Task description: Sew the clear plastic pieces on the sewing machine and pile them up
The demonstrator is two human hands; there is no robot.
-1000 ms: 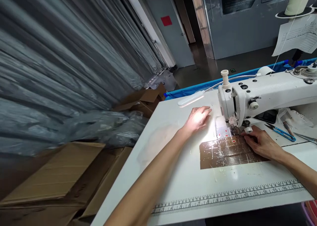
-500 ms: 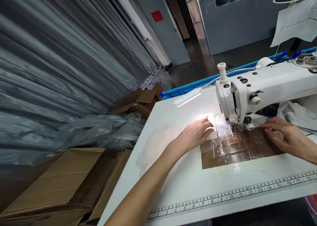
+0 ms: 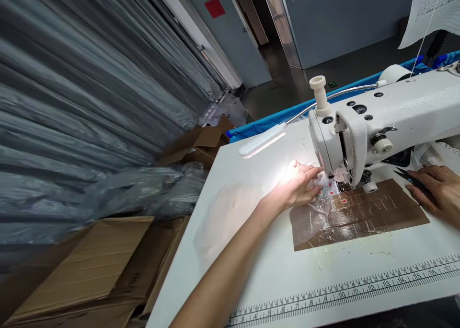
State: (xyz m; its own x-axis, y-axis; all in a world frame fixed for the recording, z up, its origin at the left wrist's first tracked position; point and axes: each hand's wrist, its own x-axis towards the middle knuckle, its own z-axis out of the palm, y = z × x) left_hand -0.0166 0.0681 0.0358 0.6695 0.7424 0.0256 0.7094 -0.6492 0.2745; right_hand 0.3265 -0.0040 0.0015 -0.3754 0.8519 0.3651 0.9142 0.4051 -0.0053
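Note:
Beside the needle area of the white sewing machine (image 3: 406, 117), my left hand (image 3: 293, 186) has its fingers closed on a small piece of sheer white fabric (image 3: 325, 186) with red spots. A gathered pale pink bit (image 3: 340, 175) sits at the presser foot. Under the fabric lies a shiny brown sheet (image 3: 359, 217), taped to the tabletop. To the right, my right hand (image 3: 440, 189) is closed around a pair of dark-handled scissors (image 3: 413, 178), their blades pointing left towards the machine. Its far fingers are cut off by the picture's edge.
A lit lamp (image 3: 262, 141) on a bendable metal neck shines on the left hand. A printed ruler (image 3: 341, 297) runs along the table's front edge. Cardboard boxes (image 3: 86, 265) and a grey curtain (image 3: 89, 78) stand left. White lace (image 3: 445, 153) lies behind the right hand.
My left hand has moved right to the fabric by the needle. My right hand has left the brown sheet, moved right and taken hold of the scissors. The view has shifted slightly.

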